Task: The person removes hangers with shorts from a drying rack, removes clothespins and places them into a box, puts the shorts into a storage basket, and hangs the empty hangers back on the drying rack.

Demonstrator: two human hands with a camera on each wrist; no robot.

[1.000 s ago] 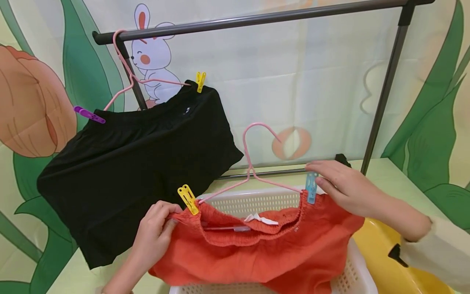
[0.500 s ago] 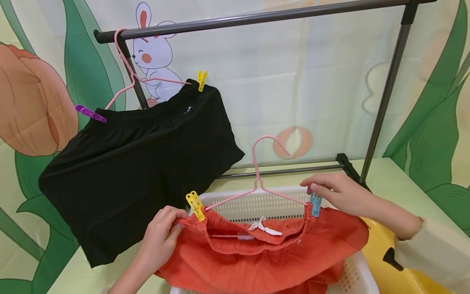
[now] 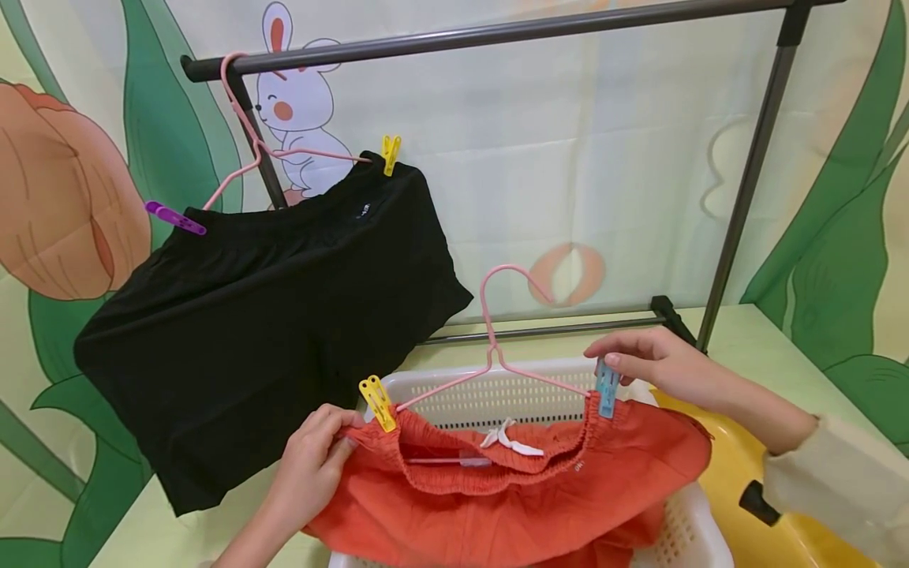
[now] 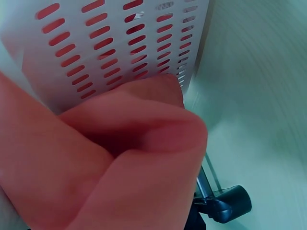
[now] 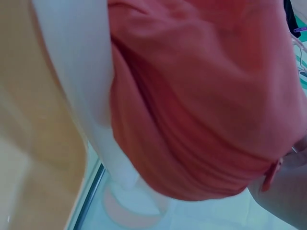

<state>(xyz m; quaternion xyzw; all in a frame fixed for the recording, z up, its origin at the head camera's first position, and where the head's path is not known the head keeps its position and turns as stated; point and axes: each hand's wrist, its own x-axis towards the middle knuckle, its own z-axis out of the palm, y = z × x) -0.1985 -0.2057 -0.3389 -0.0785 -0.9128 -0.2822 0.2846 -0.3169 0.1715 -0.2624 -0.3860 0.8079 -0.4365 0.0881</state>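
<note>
Orange-red shorts with a gathered waistband and a white drawstring bow are clipped to a pink hanger over a white basket. My left hand pinches their left waist corner, beside a yellow clothespin. At the other end, the thumb and fingers of my right hand pinch the top of a light blue clothespin fixed on the waistband. Folds of the shorts fill much of the left wrist view, and the shorts also hang large in the right wrist view.
Black shorts hang at left from a dark rail on a pink hanger, held by purple and yellow clothespins. Below the orange-red shorts stands the white slotted basket. A yellow tub is at right.
The hanger and orange-red shorts have shifted slightly down and right. My right hand has gone from lying over the blue clothespin to pinching its top. My left hand keeps its grip.
</note>
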